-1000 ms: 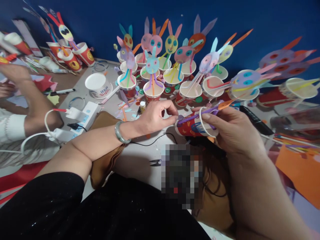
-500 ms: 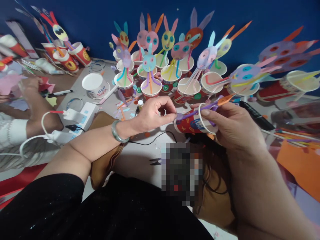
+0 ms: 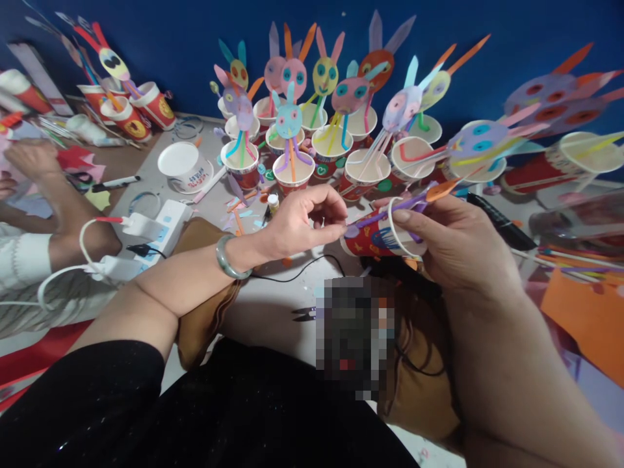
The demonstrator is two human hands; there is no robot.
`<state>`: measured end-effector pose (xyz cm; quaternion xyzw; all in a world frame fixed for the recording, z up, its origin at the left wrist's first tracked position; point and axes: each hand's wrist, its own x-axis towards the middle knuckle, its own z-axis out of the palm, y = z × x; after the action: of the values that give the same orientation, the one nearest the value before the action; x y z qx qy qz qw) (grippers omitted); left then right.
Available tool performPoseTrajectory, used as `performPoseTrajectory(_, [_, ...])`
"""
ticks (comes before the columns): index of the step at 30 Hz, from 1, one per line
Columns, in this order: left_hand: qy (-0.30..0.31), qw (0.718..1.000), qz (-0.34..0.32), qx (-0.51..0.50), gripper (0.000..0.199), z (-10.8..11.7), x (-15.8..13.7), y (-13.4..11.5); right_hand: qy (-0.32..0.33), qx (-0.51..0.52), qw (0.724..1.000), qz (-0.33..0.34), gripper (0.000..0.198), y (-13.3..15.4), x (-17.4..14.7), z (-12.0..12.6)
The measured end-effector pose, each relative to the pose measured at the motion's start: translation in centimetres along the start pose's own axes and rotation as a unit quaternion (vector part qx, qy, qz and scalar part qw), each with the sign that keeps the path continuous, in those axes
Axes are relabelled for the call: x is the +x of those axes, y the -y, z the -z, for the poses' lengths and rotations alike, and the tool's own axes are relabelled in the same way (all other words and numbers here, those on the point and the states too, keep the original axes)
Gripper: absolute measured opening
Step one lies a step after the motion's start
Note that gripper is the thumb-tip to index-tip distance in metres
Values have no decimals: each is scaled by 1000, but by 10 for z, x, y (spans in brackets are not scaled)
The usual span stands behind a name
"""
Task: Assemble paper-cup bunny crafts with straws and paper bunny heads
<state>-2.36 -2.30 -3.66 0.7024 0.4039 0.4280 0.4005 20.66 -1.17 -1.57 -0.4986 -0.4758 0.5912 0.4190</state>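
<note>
My right hand (image 3: 461, 244) grips a red paper cup (image 3: 371, 237) tipped on its side, its white rim toward that hand. Under the same thumb runs a purple strip (image 3: 375, 221) along the cup's outside, with an orange leaf-shaped piece (image 3: 442, 190) beside the fingers. My left hand (image 3: 312, 218), a bangle on its wrist, pinches the strip's pale purple end near the cup's base. Thumb and forefinger partly hide that end. Behind both hands stand several red cups (image 3: 293, 170) with paper rabbit-like figures on bent straws.
White tub (image 3: 178, 159) at back left; power strip (image 3: 166, 227) with plugs and cables beside my left forearm. Small scissors (image 3: 305, 314) and a thin black cable lie in front. Orange paper (image 3: 585, 318) lies at right. Another person's arm (image 3: 73, 208) is at far left.
My left fingers have shifted very slightly right along the purple strip. The other person's hand at far left has moved left. Both of my hands keep their holds.
</note>
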Motion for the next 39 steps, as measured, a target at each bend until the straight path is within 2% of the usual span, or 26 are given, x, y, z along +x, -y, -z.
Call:
performPoseTrajectory(3, [-27, 999, -10, 14, 13, 0, 1, 6, -10, 2, 1000, 6, 28, 0, 0, 0])
performPoseTrajectory(6, [-50, 995, -36, 83, 15, -1, -1, 7, -11, 3, 1000, 0, 28, -1, 0, 0])
performPoseTrajectory(11, [-46, 974, -125, 181, 18, -5, -7, 6, 0, -7, 1000, -2, 28, -2, 0, -1])
performPoseTrajectory(16, [-56, 939, -230, 249, 19, -3, -8, 13, 1, -6, 1000, 8, 25, -2, 0, -1])
performPoseTrajectory(22, [-79, 892, -305, 324, 21, -2, -9, 13, 7, -9, 1000, 12, 24, -1, -2, -1])
performPoseTrajectory(26, [-66, 879, -328, 340, 23, -3, -10, 15, 3, 0, 1000, 7, 30, 0, -2, -2])
performPoseTrajectory(32, [-51, 870, -358, 335, 24, -4, -10, 19, 6, 8, 1000, 18, 26, 0, -2, -3])
performPoseTrajectory(39, [-46, 882, -341, 322, 21, -5, -9, 19, 13, 18, 1000, 14, 27, 0, -2, -2])
